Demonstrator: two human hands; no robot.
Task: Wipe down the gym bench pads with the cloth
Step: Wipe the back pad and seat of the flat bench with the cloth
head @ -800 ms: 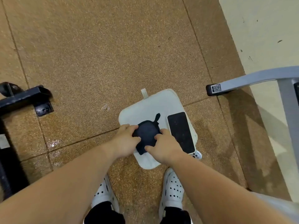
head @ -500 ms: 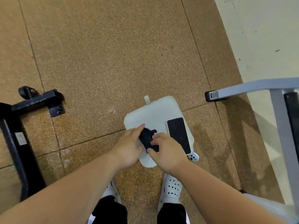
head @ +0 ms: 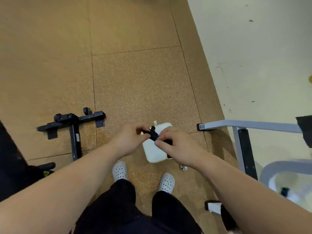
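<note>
- Speckled brown gym floor [head: 135, 78], white pad [head: 152, 152] lying below.
- Left hand [head: 130, 138] and right hand [head: 175, 146] each pinch the dark cloth [head: 152, 134] between them.

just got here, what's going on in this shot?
A standing person holds a small dark cloth between both hands: the left hand pinches one end, the right hand the other, over a white cushion lying on the floor. A black metal frame sits left, a grey frame right. No wiping yet.
</note>
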